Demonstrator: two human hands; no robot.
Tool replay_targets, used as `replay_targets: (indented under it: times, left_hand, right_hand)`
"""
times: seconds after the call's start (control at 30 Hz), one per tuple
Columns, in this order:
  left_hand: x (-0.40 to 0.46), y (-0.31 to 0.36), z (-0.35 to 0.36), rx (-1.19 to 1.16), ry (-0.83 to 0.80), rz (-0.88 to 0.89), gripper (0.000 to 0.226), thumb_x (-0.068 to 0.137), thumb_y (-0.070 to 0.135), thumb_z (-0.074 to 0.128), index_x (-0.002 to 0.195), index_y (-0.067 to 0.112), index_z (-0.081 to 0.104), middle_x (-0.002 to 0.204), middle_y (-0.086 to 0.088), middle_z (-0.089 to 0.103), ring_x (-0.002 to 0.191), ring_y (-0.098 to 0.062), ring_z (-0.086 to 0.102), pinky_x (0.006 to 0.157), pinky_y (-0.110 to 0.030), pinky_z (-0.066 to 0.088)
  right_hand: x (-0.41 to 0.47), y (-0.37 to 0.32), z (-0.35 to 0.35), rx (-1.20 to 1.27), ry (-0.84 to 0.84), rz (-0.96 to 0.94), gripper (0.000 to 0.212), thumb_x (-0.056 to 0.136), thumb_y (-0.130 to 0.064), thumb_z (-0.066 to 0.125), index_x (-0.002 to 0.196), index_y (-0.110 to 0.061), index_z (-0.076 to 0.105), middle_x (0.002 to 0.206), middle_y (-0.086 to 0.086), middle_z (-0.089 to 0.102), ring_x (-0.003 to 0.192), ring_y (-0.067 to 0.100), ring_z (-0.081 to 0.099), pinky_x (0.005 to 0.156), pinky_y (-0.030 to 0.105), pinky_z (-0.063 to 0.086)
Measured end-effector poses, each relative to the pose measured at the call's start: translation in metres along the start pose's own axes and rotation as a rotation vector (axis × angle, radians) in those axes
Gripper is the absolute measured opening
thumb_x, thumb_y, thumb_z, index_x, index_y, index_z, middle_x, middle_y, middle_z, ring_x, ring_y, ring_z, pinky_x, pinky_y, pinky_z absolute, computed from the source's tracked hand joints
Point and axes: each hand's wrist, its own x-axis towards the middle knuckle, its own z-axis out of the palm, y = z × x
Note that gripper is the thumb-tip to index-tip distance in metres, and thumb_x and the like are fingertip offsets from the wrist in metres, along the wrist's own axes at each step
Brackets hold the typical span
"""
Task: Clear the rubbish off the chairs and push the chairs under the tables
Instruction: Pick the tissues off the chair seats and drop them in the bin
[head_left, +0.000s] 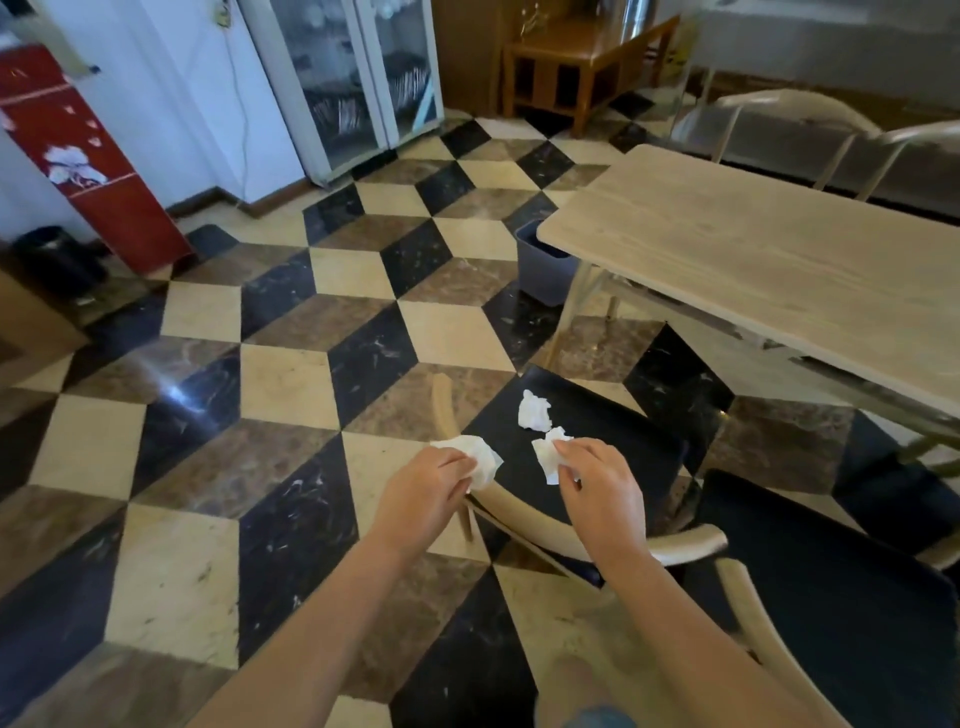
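A chair with a black seat (613, 441) and a pale curved wooden back stands pulled out from the light wooden table (769, 260). My left hand (423, 491) is shut on a crumpled white tissue (480, 457) above the chair's back rail. My right hand (602, 488) pinches a second white tissue (548, 457) over the seat. A third crumpled tissue (535, 411) lies loose on the seat, just beyond my right hand. A second black-seated chair (831, 587) stands to the right, also out from the table.
A grey bin (545, 270) stands on the floor by the table's near left corner. A red cabinet (88, 161), a small black bin (57, 260) and a glass-door cabinet (358, 88) line the far wall. More chairs (779, 124) stand behind the table. Checkered floor lies to the left.
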Motion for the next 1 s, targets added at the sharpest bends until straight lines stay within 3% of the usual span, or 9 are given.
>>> replay_targets:
  times: [0.13,0.3,0.53,0.6,0.67,0.73,0.83,0.9,1.0]
  left_hand:
    - [0.028,-0.026,0.002,-0.025,-0.006,-0.009,0.023,0.089,0.017,0.060,0.110,0.013,0.066,0.114,-0.006,0.068,0.104,-0.023,0.062,0.093,-0.032,0.047]
    - [0.089,-0.056,0.007,0.003,-0.016,0.051,0.016,0.082,0.010,0.065,0.098,0.011,0.069,0.103,-0.007,0.070,0.094,-0.029,0.064,0.077,-0.035,0.053]
    - [0.174,-0.091,0.002,-0.007,-0.063,0.063,0.017,0.082,0.008,0.064,0.098,0.008,0.070,0.103,-0.010,0.070,0.095,-0.030,0.063,0.078,-0.036,0.052]
    - [0.194,-0.094,0.001,-0.012,-0.028,0.085,0.017,0.074,0.002,0.071,0.090,0.007,0.073,0.095,-0.010,0.072,0.086,-0.029,0.067,0.073,-0.034,0.055]
    - [0.206,-0.095,0.001,-0.067,0.000,0.065,0.014,0.073,-0.001,0.071,0.086,0.006,0.073,0.090,-0.008,0.073,0.082,-0.027,0.067,0.071,-0.031,0.055]
    - [0.216,-0.095,0.001,-0.204,0.010,-0.045,0.013,0.077,0.000,0.068,0.087,0.006,0.073,0.088,-0.006,0.072,0.080,-0.022,0.064,0.072,-0.024,0.050]
    - [0.233,-0.091,-0.002,-0.454,0.059,-0.349,0.019,0.078,0.004,0.067,0.092,0.016,0.072,0.086,0.006,0.067,0.074,-0.005,0.059,0.069,-0.006,0.042]
    - [0.245,-0.091,-0.003,-0.659,0.038,-0.575,0.021,0.077,0.007,0.069,0.084,0.026,0.068,0.084,0.013,0.066,0.075,0.002,0.061,0.064,-0.006,0.046]
    - [0.256,-0.096,-0.001,-0.874,0.001,-0.833,0.009,0.077,0.013,0.071,0.071,0.017,0.069,0.072,0.002,0.068,0.068,-0.009,0.062,0.058,-0.016,0.047]
  right_hand:
    - [0.030,-0.004,0.020,-0.030,-0.016,0.004,0.028,0.081,-0.003,0.069,0.109,-0.008,0.068,0.102,0.007,0.069,0.092,0.019,0.062,0.069,0.033,0.058]
    - [0.087,0.002,0.058,-0.009,-0.013,0.039,0.029,0.077,0.005,0.069,0.103,-0.007,0.070,0.094,0.007,0.070,0.083,0.026,0.062,0.058,0.038,0.056]
    - [0.186,-0.017,0.084,0.202,0.073,0.017,0.030,0.079,0.005,0.068,0.106,-0.007,0.069,0.101,0.006,0.069,0.092,0.020,0.062,0.074,0.024,0.049]
    - [0.216,-0.028,0.085,0.281,0.031,-0.002,0.030,0.080,0.002,0.067,0.108,-0.008,0.068,0.104,0.004,0.068,0.094,0.016,0.060,0.078,0.018,0.046]
    - [0.232,-0.035,0.088,0.341,-0.040,0.015,0.029,0.082,0.002,0.066,0.109,-0.010,0.068,0.104,0.003,0.068,0.094,0.015,0.060,0.080,0.021,0.048]
    - [0.237,-0.038,0.092,0.350,-0.087,0.046,0.029,0.083,0.001,0.064,0.109,-0.011,0.068,0.103,0.003,0.068,0.094,0.014,0.060,0.084,0.027,0.050]
    - [0.240,-0.036,0.101,0.336,-0.112,0.100,0.027,0.084,0.002,0.062,0.108,-0.010,0.069,0.101,0.005,0.068,0.094,0.017,0.060,0.087,0.032,0.050]
    - [0.242,-0.036,0.106,0.339,-0.093,0.160,0.027,0.085,0.002,0.060,0.108,-0.010,0.068,0.102,0.005,0.068,0.095,0.017,0.060,0.087,0.033,0.051]
    - [0.246,-0.041,0.113,0.353,-0.071,0.213,0.026,0.087,-0.001,0.060,0.110,-0.011,0.067,0.105,0.005,0.067,0.098,0.014,0.059,0.089,0.032,0.050]
